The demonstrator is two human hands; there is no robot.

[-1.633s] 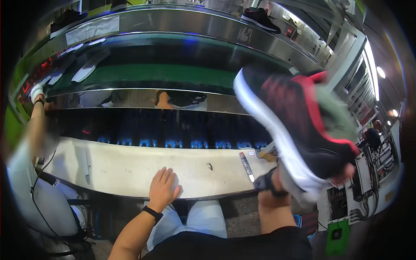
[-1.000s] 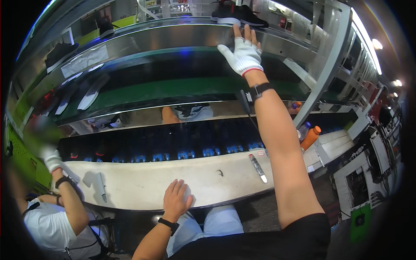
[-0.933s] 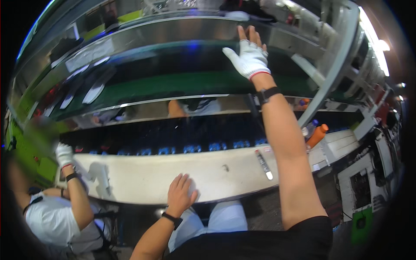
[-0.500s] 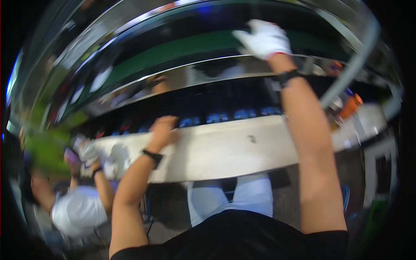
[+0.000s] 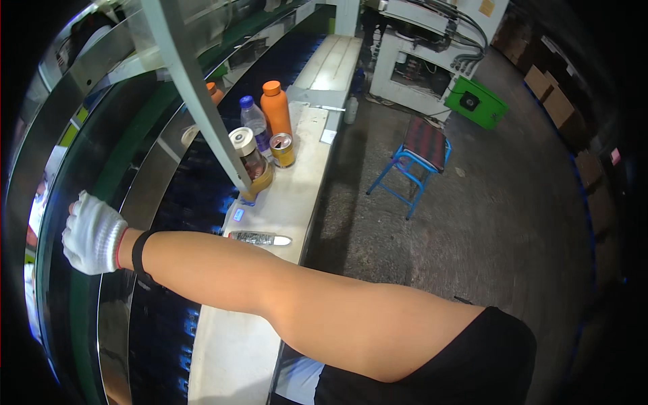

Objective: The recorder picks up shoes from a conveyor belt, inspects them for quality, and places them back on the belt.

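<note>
My right hand (image 5: 93, 236) wears a white knit glove with a red cuff edge, and a black band circles the wrist. It reaches across to the left, over the dark green belt (image 5: 84, 307) beyond a metal rail (image 5: 115, 331). Its fingers are curled in; whatever they may hold is hidden behind the back of the glove. Under my forearm runs a narrow whitish bench top (image 5: 226, 358). Close to the forearm lies a wrapped, pen-like tube with a white end (image 5: 261, 238). My left hand is out of the picture.
A grey post (image 5: 196, 94) rises beside an orange bottle (image 5: 275, 111), a clear bottle with a blue cap (image 5: 253, 121), a lidded jar (image 5: 248, 154) and a can (image 5: 282, 150). On the floor stand a blue-framed stool (image 5: 424, 152), a green box (image 5: 476, 101) and a white machine (image 5: 412, 67).
The view has swung to the right, bringing in the stool, machine and bottles. My left hand and the neighbouring person have left the picture. My right hand's spread fingers have curled.
</note>
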